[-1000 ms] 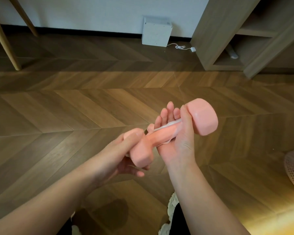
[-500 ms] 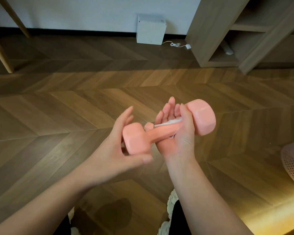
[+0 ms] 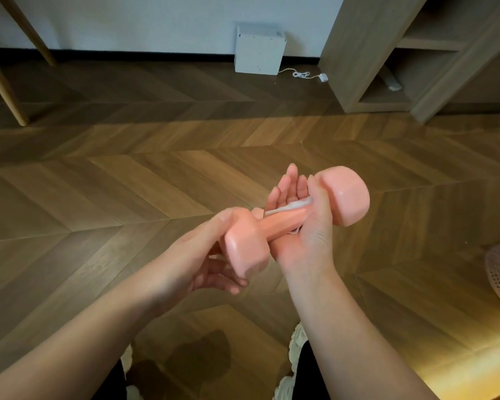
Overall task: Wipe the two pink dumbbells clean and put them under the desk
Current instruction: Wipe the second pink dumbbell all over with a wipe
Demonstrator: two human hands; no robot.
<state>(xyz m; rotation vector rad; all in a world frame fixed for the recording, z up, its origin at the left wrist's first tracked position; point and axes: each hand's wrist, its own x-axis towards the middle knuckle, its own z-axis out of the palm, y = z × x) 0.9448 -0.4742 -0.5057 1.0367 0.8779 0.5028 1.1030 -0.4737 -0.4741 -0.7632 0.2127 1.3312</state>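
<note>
Since the wiping needs one hand to steady and one to rub, I read the hold this way. My left hand (image 3: 197, 255) cups the nearer head of the pink dumbbell (image 3: 282, 223), with the thumb laid over the top and the fingers curled beneath. That leaves the bar free to be turned. My right hand (image 3: 306, 241) sits just beyond it on the bar. Its thumb hooks over the bar and its fingers stand nearly straight behind it. It presses a white wipe (image 3: 296, 203) between palm and bar, so I judge the bar is the part being cleaned now.

The dumbbell lies tilted across both hands, with its near head low and to the left. Its far head pokes out clear of the right hand, up and to the right. It hangs in the air well above the wooden floor (image 3: 127, 183) and touches nothing else.

I see no second dumbbell. Farther off, a white box (image 3: 259, 50) stands against the wall and a wooden shelf unit (image 3: 355, 53) stands to its right. I cannot tell where the bench is.
</note>
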